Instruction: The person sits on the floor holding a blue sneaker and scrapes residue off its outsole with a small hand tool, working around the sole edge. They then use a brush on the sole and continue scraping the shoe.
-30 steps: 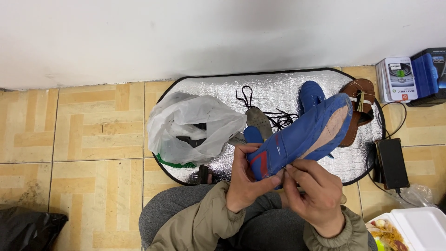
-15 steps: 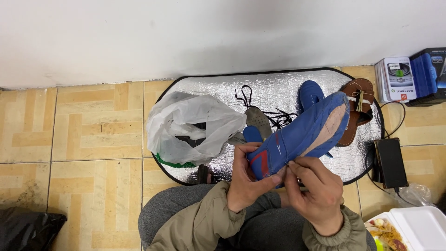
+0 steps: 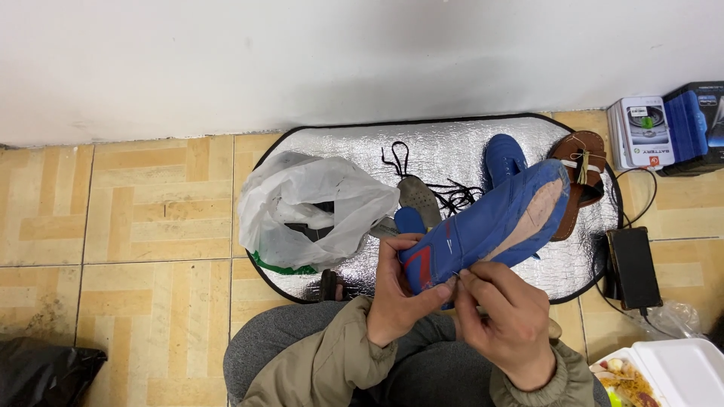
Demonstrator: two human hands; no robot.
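Your left hand [image 3: 400, 301] gripped the blue shoe [image 3: 490, 222]; your right hand [image 3: 501, 320] pinched its edge, where a slip could have torn it.

This looks like an informal floor-level shoe-repair spot in a home or small back room rather than a fitted workshop. The person sits on a tan tiled floor [image 3: 136, 226] against a plain white wall [image 3: 302, 60], with a silver foil mat [image 3: 452, 143] spread as the work surface. On it lie a blue shoe [image 3: 504, 154], a brown sandal [image 3: 581, 169], loose black laces [image 3: 452, 194] and a white plastic bag [image 3: 309, 207]. Boxed goods [image 3: 641, 132], a black power adapter [image 3: 632, 267] and a takeaway food container [image 3: 671, 373] sit around the mat's edge.
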